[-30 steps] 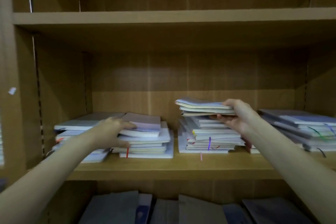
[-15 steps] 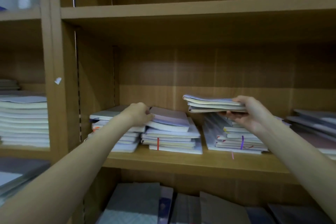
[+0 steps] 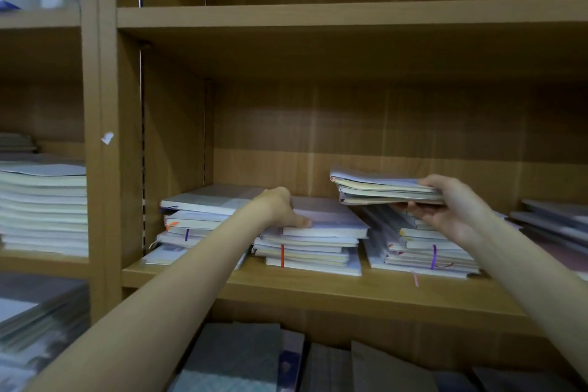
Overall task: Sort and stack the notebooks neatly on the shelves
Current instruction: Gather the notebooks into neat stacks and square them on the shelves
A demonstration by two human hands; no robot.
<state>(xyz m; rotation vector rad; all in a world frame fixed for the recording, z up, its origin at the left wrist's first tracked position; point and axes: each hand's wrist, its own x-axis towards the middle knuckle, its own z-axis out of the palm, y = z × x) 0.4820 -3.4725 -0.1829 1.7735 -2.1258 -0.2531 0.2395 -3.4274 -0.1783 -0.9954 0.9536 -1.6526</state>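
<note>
Several stacks of notebooks lie on the middle wooden shelf [image 3: 334,288]. My right hand [image 3: 448,205] grips a small bundle of notebooks [image 3: 378,186] by its right end and holds it level in the air above the third stack [image 3: 420,248]. My left hand [image 3: 280,207] rests on the top lavender notebook [image 3: 331,216] of the second stack [image 3: 311,251], thumb on its front edge. A first stack [image 3: 194,223] sits at the far left of the shelf, partly hidden by my left forearm.
More notebooks lie at the shelf's right end [image 3: 553,219]. A tall pale stack [image 3: 44,207] fills the left compartment beyond the upright panel [image 3: 109,137]. Dark covers [image 3: 235,360] stand on the shelf below. The shelf above [image 3: 350,14] shows no notebooks.
The view has swung left and closer, bringing the left compartment into sight. My right hand has kept the bundle lifted above the third stack; my left hand has settled on the lavender notebook.
</note>
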